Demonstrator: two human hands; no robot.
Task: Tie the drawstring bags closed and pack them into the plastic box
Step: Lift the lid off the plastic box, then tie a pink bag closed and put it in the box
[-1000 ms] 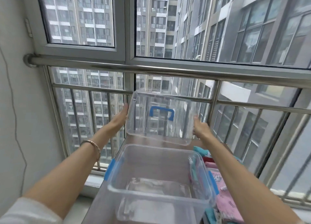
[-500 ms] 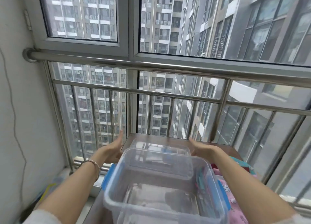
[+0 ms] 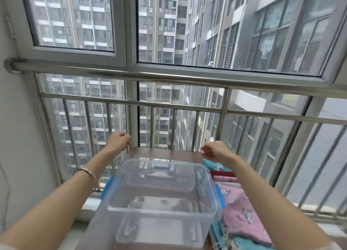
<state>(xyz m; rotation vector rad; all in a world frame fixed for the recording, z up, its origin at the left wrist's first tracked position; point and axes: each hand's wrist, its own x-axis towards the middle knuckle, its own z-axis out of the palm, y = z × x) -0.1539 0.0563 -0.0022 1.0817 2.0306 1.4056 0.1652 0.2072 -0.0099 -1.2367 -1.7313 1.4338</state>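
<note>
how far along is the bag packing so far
Done: the lid is off and lies on the table behind the box. In hand: nothing; the left hand and right hand hover empty beyond it. Left: the bags lie stacked right of the box, none inside, so packing all remains, likely tying too.

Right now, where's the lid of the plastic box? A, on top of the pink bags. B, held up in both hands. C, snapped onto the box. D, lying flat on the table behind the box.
D: the lid lies flat on the table just beyond the open plastic box, while the left hand and the right hand hold nothing.
</note>
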